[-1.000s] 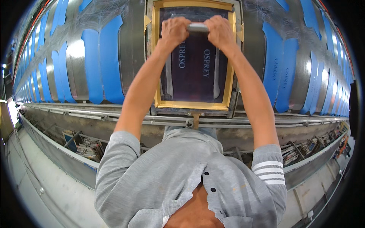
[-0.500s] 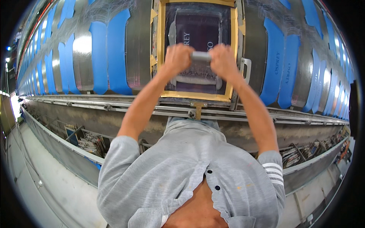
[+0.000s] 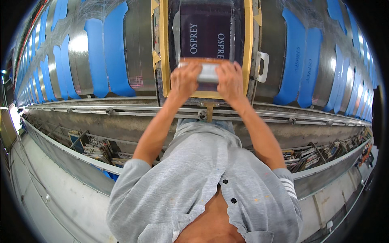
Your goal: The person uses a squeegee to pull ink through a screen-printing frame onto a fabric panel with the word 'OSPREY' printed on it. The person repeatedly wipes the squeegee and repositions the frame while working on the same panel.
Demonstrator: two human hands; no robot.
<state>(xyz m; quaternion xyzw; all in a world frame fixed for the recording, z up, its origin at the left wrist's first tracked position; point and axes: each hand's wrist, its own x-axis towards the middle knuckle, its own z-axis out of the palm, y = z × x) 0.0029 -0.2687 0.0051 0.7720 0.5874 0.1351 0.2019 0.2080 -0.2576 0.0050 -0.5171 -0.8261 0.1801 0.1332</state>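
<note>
Both hands grip a screen printing squeegee with a silver-grey holder and an orange blade edge along its far side. My left hand is closed round its left part, and my right hand round its right part. Under it lies a dark printing screen, with two lines of pale lettering showing beyond the blade. Yellow tape edges the screen's frame. The squeegee spans the near end of the screen, blade tilted away from me. The mesh directly beneath my hands is hidden.
Blue cut fabric pieces lie in pairs along the long table, and more blue pieces lie on the right. A white handle sticks out beside the frame. Metal rails run along the near edge. Below is a shelf of stacked items.
Both hands have drawn the squeegee toward me, to the screen's near end. Its orange blade edge now shows, and the lettering beyond it is more fully visible.
</note>
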